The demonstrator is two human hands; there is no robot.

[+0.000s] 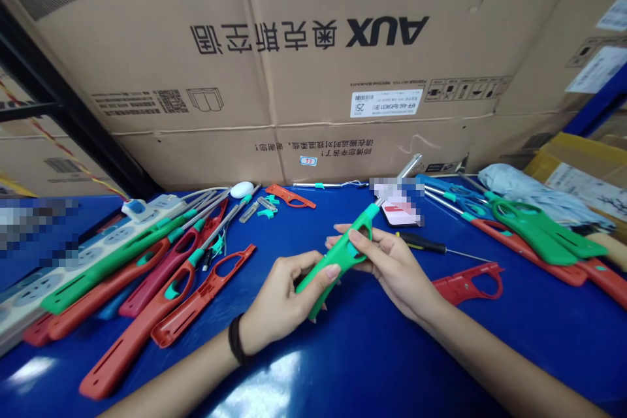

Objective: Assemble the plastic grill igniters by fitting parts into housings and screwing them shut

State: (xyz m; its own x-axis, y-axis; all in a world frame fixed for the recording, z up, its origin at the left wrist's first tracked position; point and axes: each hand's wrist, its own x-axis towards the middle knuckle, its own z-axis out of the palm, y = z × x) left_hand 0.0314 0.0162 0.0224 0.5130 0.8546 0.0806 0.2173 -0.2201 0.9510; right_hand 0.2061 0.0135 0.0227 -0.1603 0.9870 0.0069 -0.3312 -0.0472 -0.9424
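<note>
A green long-necked gas lighter (pixel 337 258) is held in both hands over the middle of the table, its metal tube slanting up to the right. My left hand (pixel 287 297) wraps round the lower handle, thumb along the top. Near the trigger opening, my right hand (pixel 392 264) grips the upper handle with its thumb on the turquoise trigger. A red half shell (pixel 467 284) lies behind my right forearm, close to a screwdriver (pixel 435 245). Left of my left hand rests another opened red half shell (pixel 203 294).
Several assembled lighters (pixel 142 326) lie at left beside a white power strip (pixel 98 248). Green shells (pixel 546 228) and more lighters are at right. Small clear and turquoise parts (pixel 264 206) lie behind, with a phone (pixel 399 206). A large cardboard box (pixel 313 91) stands at the back.
</note>
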